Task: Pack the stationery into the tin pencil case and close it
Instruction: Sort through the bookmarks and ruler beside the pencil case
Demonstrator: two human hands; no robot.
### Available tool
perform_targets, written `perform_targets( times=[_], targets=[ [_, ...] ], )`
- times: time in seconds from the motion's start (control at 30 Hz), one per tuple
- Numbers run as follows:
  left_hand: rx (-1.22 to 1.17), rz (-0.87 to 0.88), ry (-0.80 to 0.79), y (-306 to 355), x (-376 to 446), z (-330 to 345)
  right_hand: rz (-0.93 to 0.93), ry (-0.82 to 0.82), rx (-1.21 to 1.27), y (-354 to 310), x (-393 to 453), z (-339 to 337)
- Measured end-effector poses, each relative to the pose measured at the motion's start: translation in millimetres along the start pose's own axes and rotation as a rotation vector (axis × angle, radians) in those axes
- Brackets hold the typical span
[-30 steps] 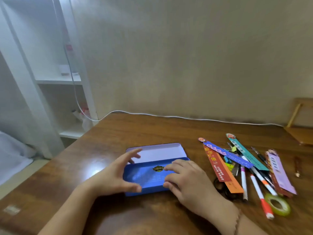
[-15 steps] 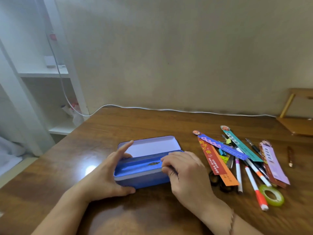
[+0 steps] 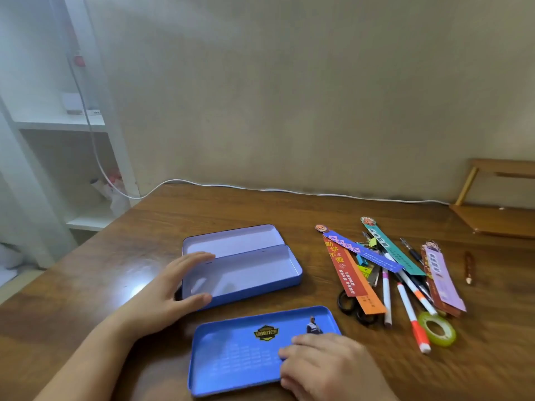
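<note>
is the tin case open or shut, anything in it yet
Open and empty: the tin case shows bare compartments, and its inner tray lies separate on the table.
</note>
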State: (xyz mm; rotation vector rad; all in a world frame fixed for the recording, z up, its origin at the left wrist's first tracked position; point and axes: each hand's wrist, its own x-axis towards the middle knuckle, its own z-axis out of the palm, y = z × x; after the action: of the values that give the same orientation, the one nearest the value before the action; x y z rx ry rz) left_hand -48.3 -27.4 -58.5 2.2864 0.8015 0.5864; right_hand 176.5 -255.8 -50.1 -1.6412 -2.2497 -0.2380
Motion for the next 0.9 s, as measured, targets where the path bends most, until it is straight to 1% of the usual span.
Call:
perform_targets(
  times=[0.03,0.07,0.1,0.13,0.17,0.2,0.23,0.3,0.33,0.37,0.4,0.47,0.53,0.57,0.63,0.67,0.73,0.77,0.8,0.83,0.9],
  targets=[
    [0.058,0.034,0.007,1.7,-0.9,0.1,-0.019,-0.001,-0.037,2.0,2.4,0.3],
    [0.124,0.092,0.019,4.0,-1.5,0.3,-0.010,0.015,-0.024,5.1,3.8,-1.9],
    [0.209,0.168,0.036,6.8,-1.5,0.8,0.036,0.069,0.026,10.6,4.2,-6.8],
    [0.306,0.249,0.063,10.6,-0.9,2.3,0.116,0.145,0.080,18.8,4.3,-13.7],
    [0.404,0.323,0.095,15.5,0.6,4.7,0.207,0.230,0.078,28.7,4.5,-21.5],
    [0.491,0.372,0.119,21.7,3.1,7.2,0.308,0.269,0.018,39.5,5.7,-30.4],
    [0.555,0.386,0.134,28.6,6.5,9.4,0.407,0.257,-0.081,51.0,7.8,-37.0],
    [0.583,0.341,0.151,41.2,14.3,11.8,0.584,0.057,-0.226,72.2,13.3,-41.0],
    [0.555,0.307,0.152,48.1,17.4,12.7,0.649,-0.056,-0.236,79.5,15.0,-38.0],
    [0.516,0.286,0.159,56.1,19.8,14.9,0.694,-0.131,-0.220,84.4,15.5,-32.2],
    [0.463,0.275,0.172,66.3,21.8,18.8,0.718,-0.162,-0.192,86.4,15.0,-25.3],
    [0.331,0.237,0.169,91.2,25.3,32.8,0.698,-0.142,-0.187,85.0,12.0,-14.9],
    [0.231,0.185,0.107,117.1,31.1,52.7,0.613,-0.080,-0.258,83.1,8.9,-16.1],
    [0.190,0.152,0.077,128.4,35.6,62.9,0.543,0.002,-0.295,84.0,7.5,-18.4],
    [0.038,0.016,0.011,147.1,46.9,78.4,0.417,0.283,-0.365,85.9,3.0,-24.7],
    [-0.094,-0.093,-0.058,154.0,53.2,84.6,0.369,0.408,-0.402,83.6,2.0,-28.6],
    [-0.408,-0.282,-0.249,163.7,63.3,94.5,0.282,0.599,-0.480,77.0,1.7,-36.5],
    [-0.538,-0.332,-0.311,165.3,67.3,98.4,0.237,0.669,-0.500,72.9,1.2,-38.2],
    [-0.647,-0.369,-0.333,165.7,70.5,101.8,0.189,0.712,-0.501,67.6,1.4,-37.6],
    [-0.746,-0.405,-0.319,165.3,72.8,104.3,0.143,0.726,-0.495,61.6,2.8,-35.6],
    [-0.939,-0.484,-0.256,162.2,76.2,107.5,0.046,0.700,-0.443,53.4,7.6,-27.8]
  ],
)
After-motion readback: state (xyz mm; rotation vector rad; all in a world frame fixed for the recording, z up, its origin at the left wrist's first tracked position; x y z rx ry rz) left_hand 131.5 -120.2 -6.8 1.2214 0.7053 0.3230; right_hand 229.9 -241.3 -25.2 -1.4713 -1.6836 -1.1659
